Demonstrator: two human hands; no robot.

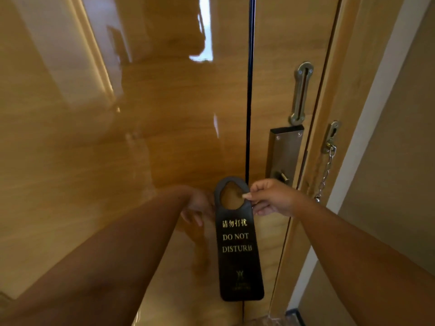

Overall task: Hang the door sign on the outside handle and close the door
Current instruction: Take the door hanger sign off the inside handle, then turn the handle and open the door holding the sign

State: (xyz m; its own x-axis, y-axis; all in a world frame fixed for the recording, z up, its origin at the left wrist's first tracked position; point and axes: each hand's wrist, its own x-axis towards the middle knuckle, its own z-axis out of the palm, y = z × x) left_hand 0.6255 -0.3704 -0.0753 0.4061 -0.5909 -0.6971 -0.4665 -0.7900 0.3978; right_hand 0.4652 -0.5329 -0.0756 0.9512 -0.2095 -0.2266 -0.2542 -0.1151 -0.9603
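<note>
Two bare forearms reach toward a glossy wooden door (164, 137). Right hand (273, 198) pinches the black door sign (237, 250) beside its hole, at five o'clock. Left hand (200, 208) hangs loosely open behind it. Door appears shut; sign unhung, everything remains.

Door (141, 142): wood-grain veneer, high-gloss lacquer, smooth, mirror-like reflections across the panel. Door sign (237, 250): black, matt, leather-like face with gold lettering. Lock plate (283, 151), at two o'clock from the sign: brushed metal, dull sheen. Slotted guard plate (301, 92), at twelve o'clock from the lock plate: polished metal. Security chain (326, 172): bright metal links. Door frame (334, 128): wood grain, satin.
</note>
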